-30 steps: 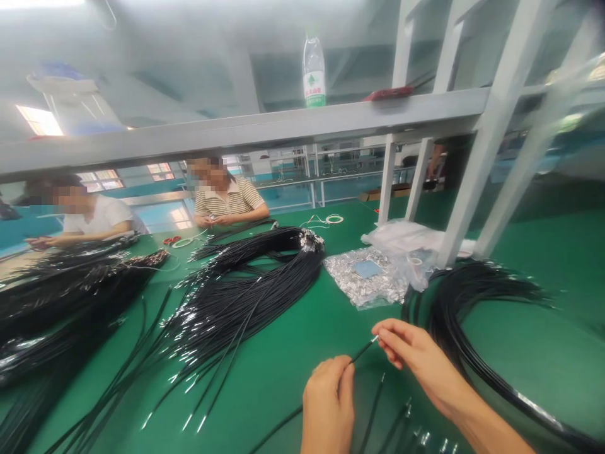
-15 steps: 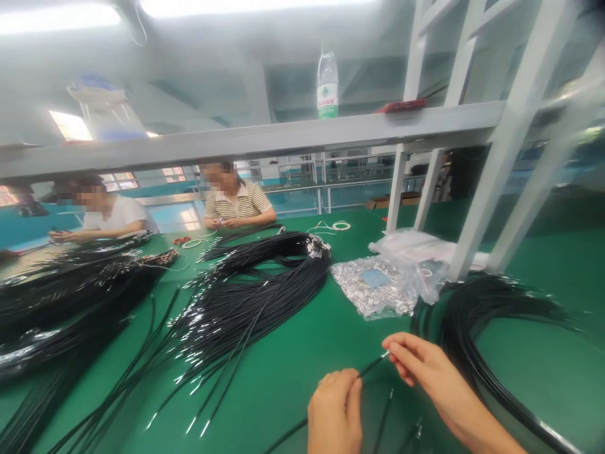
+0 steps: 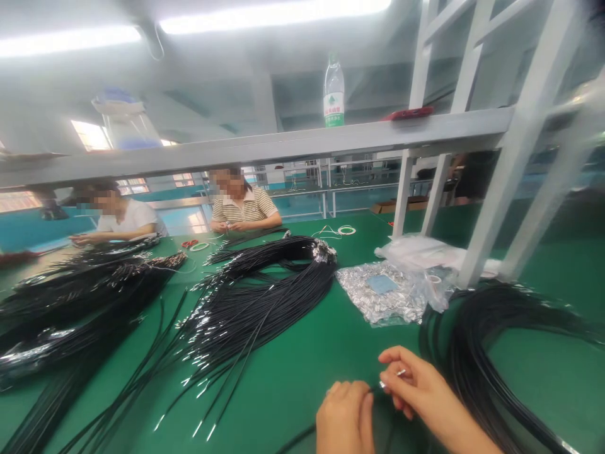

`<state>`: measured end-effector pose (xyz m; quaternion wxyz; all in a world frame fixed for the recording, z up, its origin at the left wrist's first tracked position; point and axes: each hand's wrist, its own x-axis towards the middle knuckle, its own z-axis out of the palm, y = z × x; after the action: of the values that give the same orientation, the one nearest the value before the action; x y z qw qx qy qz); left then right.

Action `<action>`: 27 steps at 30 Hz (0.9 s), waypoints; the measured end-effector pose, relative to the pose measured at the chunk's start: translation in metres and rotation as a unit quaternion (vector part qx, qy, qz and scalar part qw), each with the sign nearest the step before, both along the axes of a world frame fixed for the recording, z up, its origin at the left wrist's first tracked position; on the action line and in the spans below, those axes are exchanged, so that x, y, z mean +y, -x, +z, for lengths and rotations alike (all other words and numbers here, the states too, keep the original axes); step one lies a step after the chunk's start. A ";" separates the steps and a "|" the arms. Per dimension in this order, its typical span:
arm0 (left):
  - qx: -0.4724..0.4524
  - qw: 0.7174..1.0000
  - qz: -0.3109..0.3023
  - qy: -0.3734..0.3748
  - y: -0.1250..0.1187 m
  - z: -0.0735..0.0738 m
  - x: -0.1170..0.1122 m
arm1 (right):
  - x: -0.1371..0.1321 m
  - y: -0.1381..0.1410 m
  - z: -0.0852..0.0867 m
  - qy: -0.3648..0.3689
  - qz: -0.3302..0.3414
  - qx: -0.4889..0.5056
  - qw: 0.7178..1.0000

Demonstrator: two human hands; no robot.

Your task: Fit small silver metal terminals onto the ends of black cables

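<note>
My left hand point(image 3: 345, 416) is closed around a black cable point(image 3: 302, 435) near its end, low in the middle of the view. Just to its right, my right hand point(image 3: 411, 384) pinches the silver tip point(image 3: 387, 381) of that same cable between thumb and fingers. A short bright metal piece shows above the right thumb; its exact shape is too small to make out. Beyond both hands lies a clear plastic bag point(image 3: 378, 293) full of small silver parts, with a blue label on it.
A bundle of black cables point(image 3: 283, 296) with silver ends lies ahead-left, more cables point(image 3: 85, 302) at far left, and a coil point(image 3: 477, 353) at right. A white shelf frame point(image 3: 265, 142) spans above, carrying a bottle point(image 3: 333, 94). Two people sit across the green table point(image 3: 302, 359).
The camera view has tilted slightly up and left. My right hand has come closer to my left, and its fingers have shifted on the cable's tip.
</note>
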<state>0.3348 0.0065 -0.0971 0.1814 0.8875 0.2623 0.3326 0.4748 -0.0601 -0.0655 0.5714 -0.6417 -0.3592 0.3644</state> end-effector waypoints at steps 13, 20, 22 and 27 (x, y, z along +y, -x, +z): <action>-0.052 0.993 0.015 0.102 -0.003 0.009 -0.006 | 0.032 -0.069 0.000 0.105 -0.145 -0.334 0.926; -0.042 0.992 0.006 0.122 -0.001 0.015 -0.009 | 0.072 -0.064 -0.005 0.186 -0.141 -0.433 0.871; -0.036 0.990 0.005 0.138 -0.001 0.020 -0.010 | 0.073 -0.064 -0.006 0.201 -0.135 -0.443 0.863; -0.059 0.985 0.000 0.160 -0.001 0.024 -0.008 | 0.074 -0.064 0.000 0.200 -0.124 -0.444 0.864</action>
<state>0.3353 -0.0013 -0.0732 0.3366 0.8257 0.3009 0.3383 0.5385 0.0134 -0.0656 0.2512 -0.8755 -0.4116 0.0305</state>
